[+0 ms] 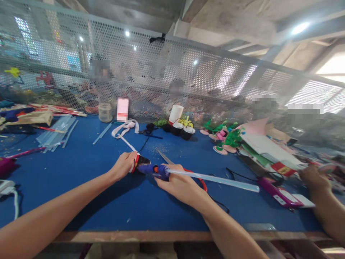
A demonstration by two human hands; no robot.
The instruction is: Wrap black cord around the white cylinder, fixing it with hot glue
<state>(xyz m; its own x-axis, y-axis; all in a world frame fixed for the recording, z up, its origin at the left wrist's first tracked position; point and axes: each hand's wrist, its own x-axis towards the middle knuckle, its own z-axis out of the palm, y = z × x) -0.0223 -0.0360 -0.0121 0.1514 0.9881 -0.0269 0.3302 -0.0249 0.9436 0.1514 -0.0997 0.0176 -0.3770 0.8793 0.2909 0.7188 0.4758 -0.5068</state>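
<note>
Grips glue gun (pixel 155 169) in right hand (pixel 178 185), fingers wrapped over the body. Held nearly flat, just above the worktop (pixel 94 194), centre front. Gun body: smooth blue plastic, orange collar near the tip, nozzle aimed left. Out of the back, toward the right: long glue stick (pixel 215 178), round, straight, translucent, milky-clear.

Pinches small dark piece (pixel 141 160), red at one edge, in left hand (pixel 124 165), closed tight, right at the nozzle. Touching the nozzle or just short of it: cannot tell. From the same hand: white ribbon (pixel 126 138), flat and soft, trailing in loops toward the back.

Just behind the gun: scissors (pixel 165 157), bare metal blade, red handle loops partly hidden behind the right wrist.

Worktop: matt blue, pale crumbs scattered over it, worn wooden front edge.

Back left: loose bundle of spare glue sticks (pixel 58 131), clear rods. Beyond them, a clouded jar (pixel 105 112). Back centre: two small black pots (pixel 183 131). Right: green and pink paper flowers (pixel 229 138), and a pink tool (pixel 277 192) with a black cord. Far right: another person's hand (pixel 314 178), grip not readable. Behind everything: grey perforated metal screen (pixel 188 72), round holes.
</note>
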